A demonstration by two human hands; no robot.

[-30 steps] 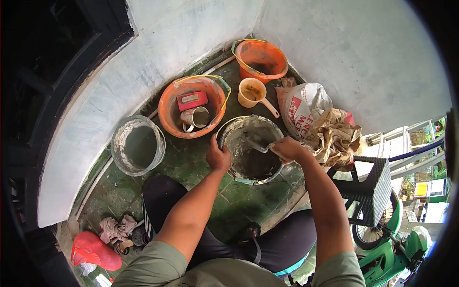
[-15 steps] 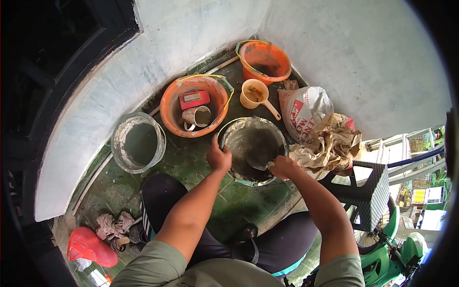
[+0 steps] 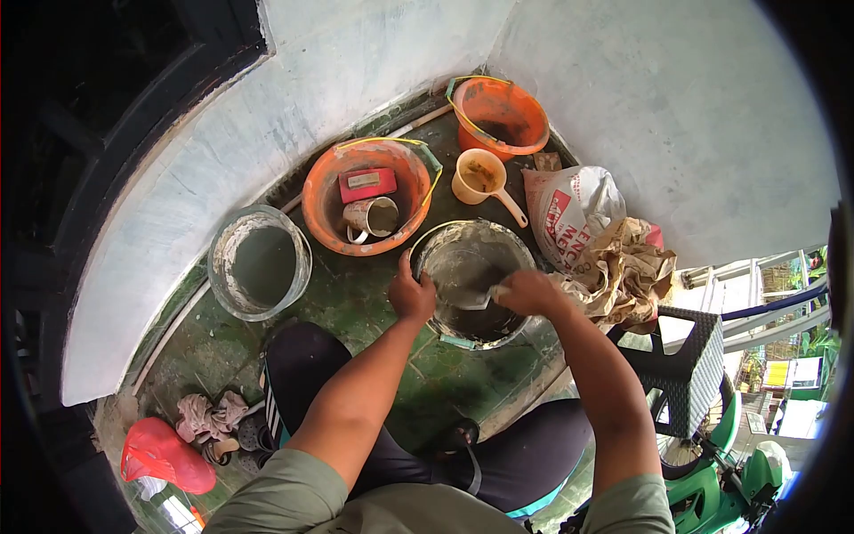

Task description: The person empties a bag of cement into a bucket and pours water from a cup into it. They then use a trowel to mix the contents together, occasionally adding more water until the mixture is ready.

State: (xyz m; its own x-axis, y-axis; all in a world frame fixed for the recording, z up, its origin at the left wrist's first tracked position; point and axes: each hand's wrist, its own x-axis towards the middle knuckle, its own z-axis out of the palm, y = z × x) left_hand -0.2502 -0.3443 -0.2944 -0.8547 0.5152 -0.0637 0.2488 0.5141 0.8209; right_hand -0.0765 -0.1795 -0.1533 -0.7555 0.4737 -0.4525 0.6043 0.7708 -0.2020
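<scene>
A grey mortar-smeared bucket (image 3: 445,242) stands on the green floor in front of me, with dark wet mix inside. My left hand (image 3: 410,294) grips its near-left rim. My right hand (image 3: 527,291) is shut on a trowel (image 3: 471,298) whose blade lies in the mix at the bucket's middle. My legs in dark trousers (image 3: 302,365) are folded below the bucket.
An orange basin (image 3: 322,209) holds a red block (image 3: 367,183) and a mug (image 3: 374,217). Another orange bucket (image 3: 500,114), a tan scoop (image 3: 480,177), a cement bag (image 3: 569,209), crumpled paper (image 3: 627,262) and a clear plaster-coated bucket (image 3: 258,262) surround me. White walls stand behind; a black stool (image 3: 685,365) and green motorbike are right.
My right hand swept the trowel from the bucket's far side to its near right edge, then up to the middle. My left hand stayed on the rim.
</scene>
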